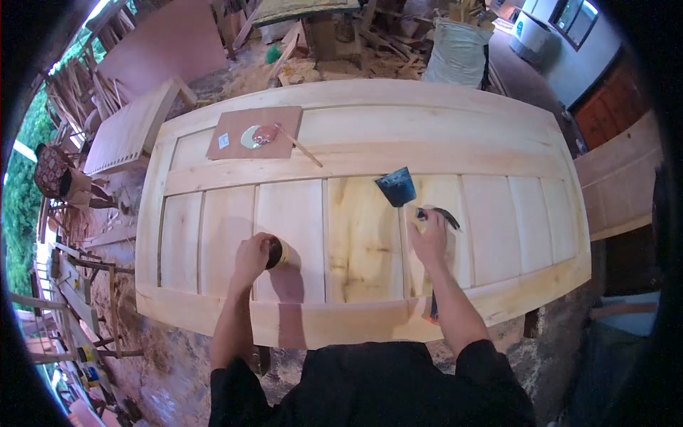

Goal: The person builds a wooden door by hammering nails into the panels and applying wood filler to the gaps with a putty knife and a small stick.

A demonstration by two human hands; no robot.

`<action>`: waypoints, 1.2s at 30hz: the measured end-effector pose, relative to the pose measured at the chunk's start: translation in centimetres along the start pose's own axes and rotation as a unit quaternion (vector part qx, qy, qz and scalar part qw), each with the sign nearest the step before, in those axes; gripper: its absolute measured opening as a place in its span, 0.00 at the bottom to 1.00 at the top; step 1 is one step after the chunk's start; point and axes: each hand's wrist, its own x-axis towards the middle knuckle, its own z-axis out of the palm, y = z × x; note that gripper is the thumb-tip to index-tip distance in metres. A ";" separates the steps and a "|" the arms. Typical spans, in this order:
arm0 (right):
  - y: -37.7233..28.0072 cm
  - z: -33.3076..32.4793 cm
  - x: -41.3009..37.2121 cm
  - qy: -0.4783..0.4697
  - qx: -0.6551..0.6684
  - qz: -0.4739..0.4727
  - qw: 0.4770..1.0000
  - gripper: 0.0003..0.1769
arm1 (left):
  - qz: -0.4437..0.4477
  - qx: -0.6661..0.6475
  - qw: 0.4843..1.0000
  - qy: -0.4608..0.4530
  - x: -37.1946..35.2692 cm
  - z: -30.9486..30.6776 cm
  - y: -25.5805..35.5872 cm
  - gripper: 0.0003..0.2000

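While the left hand [255, 256] is curled around a dark, round-topped container [274, 253], the right hand [428, 240] has its fingers closed on a small dark tool [421, 213], type unclear. Both are over a large frame-and-panel wooden door [363, 315] lying flat right before the wearer; can't tell if the container touches the wood.

Surface: pale bare wood mostly. One middle panel [364, 242], between the hands, is yellower with brown streaks; the panel under the right hand is partly yellowed too. A blue scraper blade [395, 187] lies just beyond the right hand. Toward the far left of the door, a brown board [233, 122] carries a white-and-pink patch of paste [265, 135], a small label [223, 140] and a thin stick [304, 149] jutting past its edge.

Room: workshop, floor strewn with sawdust and wood scraps. Left: another wooden panel [131, 135], a second person [60, 174] near it, green foliage [25, 235] outside. Far side: pinkish sheet [163, 50], whitish sack [459, 53]. Right: white tub-like container [530, 37], window [575, 20], reddish-brown door leaf [613, 99] against the wall.
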 end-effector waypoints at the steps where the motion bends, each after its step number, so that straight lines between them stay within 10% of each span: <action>1: -0.8 1.2 1.7 0.001 -0.020 0.005 1.000 0.34 | -0.007 -0.017 1.000 0.002 0.2 -0.3 -0.1 0.10; 12: -0.4 4.6 11.4 0.004 -0.095 0.029 0.995 0.41 | -0.077 -0.366 0.925 0.072 3.8 4.3 8.7 0.10; 17: 5.6 -1.0 9.9 0.109 -0.117 0.048 0.986 0.43 | -0.002 -0.345 0.931 0.116 11.5 14.6 10.7 0.09; 25: 2.1 -7.0 -6.9 -0.152 -0.018 0.312 0.938 0.33 | 0.073 -0.163 0.967 0.183 18.8 20.3 13.1 0.07; 36: -4.7 -6.1 0.1 -0.160 0.207 0.200 0.944 0.15 | 0.083 -0.156 0.962 0.207 18.7 20.4 13.4 0.07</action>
